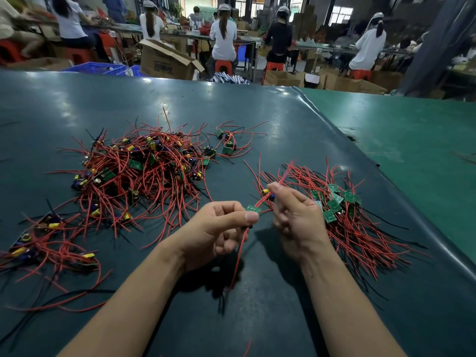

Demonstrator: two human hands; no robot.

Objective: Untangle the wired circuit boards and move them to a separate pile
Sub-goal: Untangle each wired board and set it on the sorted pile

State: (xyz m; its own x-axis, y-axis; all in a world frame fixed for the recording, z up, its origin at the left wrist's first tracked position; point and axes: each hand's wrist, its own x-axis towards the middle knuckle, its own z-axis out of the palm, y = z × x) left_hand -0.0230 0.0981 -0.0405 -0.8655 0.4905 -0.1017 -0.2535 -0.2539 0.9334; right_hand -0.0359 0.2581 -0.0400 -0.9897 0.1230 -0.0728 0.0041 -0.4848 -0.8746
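Pinching a small green circuit board between thumb and fingers, the left hand holds it up off the dark mat, one red wire trailing down below that hand. The right hand, just beside it, grips the board's other red wires between thumb and curled fingers, and these look blurred, as if mid-pull. Beyond and left of the left hand sprawls the tangled heap of boards, yellow parts and red and black leads; directly behind the right hand lies the sorted pile, boards bunched together with wires fanned out. The main risk, as I judge it, is strain: tugging the wires against the pinched board could tear a lead from its solder joint. The hanging wire may also snag on the left hand or drag across the mat. Dropped carelessly, the piece could knot into the sorted pile's loose leads.
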